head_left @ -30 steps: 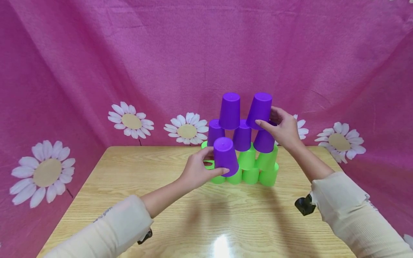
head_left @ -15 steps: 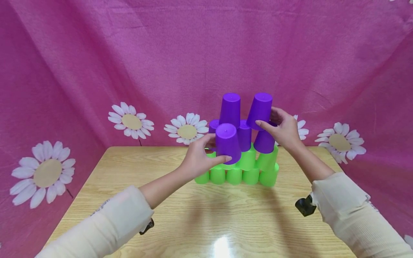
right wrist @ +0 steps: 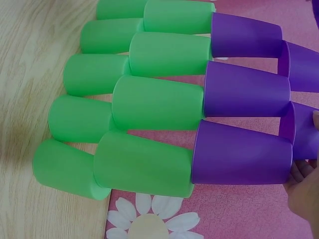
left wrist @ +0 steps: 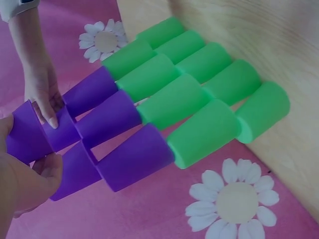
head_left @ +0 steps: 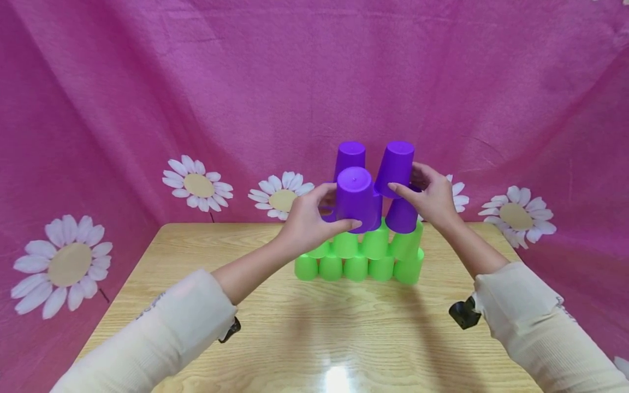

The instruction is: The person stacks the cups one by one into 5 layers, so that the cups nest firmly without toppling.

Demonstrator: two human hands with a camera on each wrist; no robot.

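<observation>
In the head view my left hand (head_left: pixel 312 221) grips an upside-down purple cup (head_left: pixel 354 204), raised in front of the stacked cups. The left wrist view shows that held cup (left wrist: pixel 27 134) near the top of the stack; whether it touches anything there I cannot tell. My right hand (head_left: pixel 434 196) holds the right-hand purple cup (head_left: pixel 395 170) of the upper row, thumb in front and fingers behind. Beside it stands another purple cup (head_left: pixel 350 155), partly hidden by the held one. Below come three purple cups (right wrist: pixel 244 154), over two rows of green cups (head_left: pixel 356 267).
The stack stands on a light wooden table (head_left: pixel 221 273), toward its back edge. Pink cloth (head_left: pixel 245 82) printed with white daisies hangs behind and at both sides. A small black device (head_left: pixel 464 313) sits at the right sleeve; another shows under the left sleeve.
My left hand has lifted the purple cup upward and slightly to the right, from in front of the green cups to the level of the purple ones. My right hand has stayed in place.
</observation>
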